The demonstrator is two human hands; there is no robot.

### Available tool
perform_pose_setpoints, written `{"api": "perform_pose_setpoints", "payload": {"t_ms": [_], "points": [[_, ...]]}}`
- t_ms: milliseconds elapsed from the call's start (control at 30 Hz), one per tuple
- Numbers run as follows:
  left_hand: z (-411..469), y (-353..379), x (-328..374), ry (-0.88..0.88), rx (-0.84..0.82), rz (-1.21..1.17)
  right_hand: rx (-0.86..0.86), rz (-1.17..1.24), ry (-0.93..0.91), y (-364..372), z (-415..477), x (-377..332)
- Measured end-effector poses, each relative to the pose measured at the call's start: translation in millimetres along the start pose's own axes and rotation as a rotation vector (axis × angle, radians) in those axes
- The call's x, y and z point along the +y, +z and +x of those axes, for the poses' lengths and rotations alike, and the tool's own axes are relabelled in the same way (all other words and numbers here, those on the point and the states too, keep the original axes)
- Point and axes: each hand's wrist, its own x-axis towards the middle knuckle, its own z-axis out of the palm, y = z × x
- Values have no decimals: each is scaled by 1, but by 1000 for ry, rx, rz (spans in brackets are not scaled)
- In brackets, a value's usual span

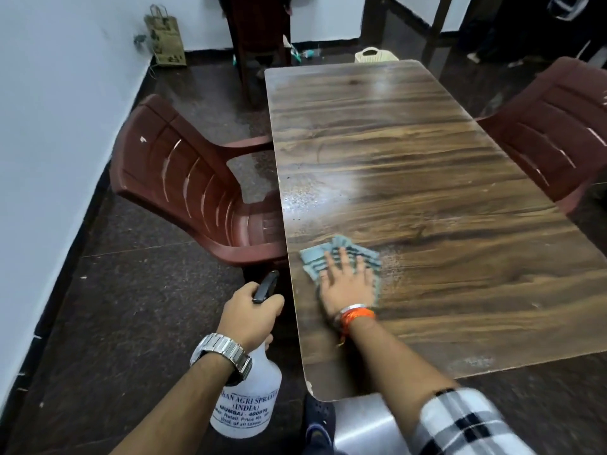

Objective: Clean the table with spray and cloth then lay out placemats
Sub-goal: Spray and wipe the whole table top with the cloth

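Note:
A long wooden table (410, 152) runs away from me, wet with spray droplets near its left edge. My right hand (346, 284) lies flat with fingers spread on a pale blue-green cloth (317, 254), pressing it onto the tabletop near the left front edge. My left hand (251, 311) grips the neck of a white spray bottle (249, 399) with a black trigger, held off the table's left side above the floor. No placemats are in view.
A maroon plastic chair (184, 178) stands tucked at the table's left side, another chair (558, 126) at the right. A paper bag (166, 36) leans on the wall at the far left. A cream stool (374, 55) sits beyond the far end.

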Motion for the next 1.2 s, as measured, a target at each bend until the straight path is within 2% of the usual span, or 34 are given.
{"api": "perform_pose_setpoints", "payload": {"t_ms": [133,200,300,367,433,533,700,833,967,1067,1200], "points": [[23,-8,14,5,-4,24,98,5,331,-33,32,102],[33,-10,23,3,-15,29,90,37,489,-48,36,144],[51,-10,40,13,-32,26,77,83,616,-50,39,148],[61,-8,52,38,-38,39,117,67,560,-39,35,122],[72,-6,62,58,-46,45,128,58,386,-24,26,85],[81,-8,75,64,-56,29,44,7,132,-1,16,27],[104,-21,90,79,-68,10,-9,-49,-36,6,39,-30],[133,-42,99,109,-96,73,-42,-22,-15,9,66,-62],[183,-79,122,172,-131,131,-6,-1,76,11,106,-99],[228,-111,144,229,-162,211,-18,5,181,10,141,-125],[283,-151,177,319,-286,279,44,33,356,9,180,-155]]}}
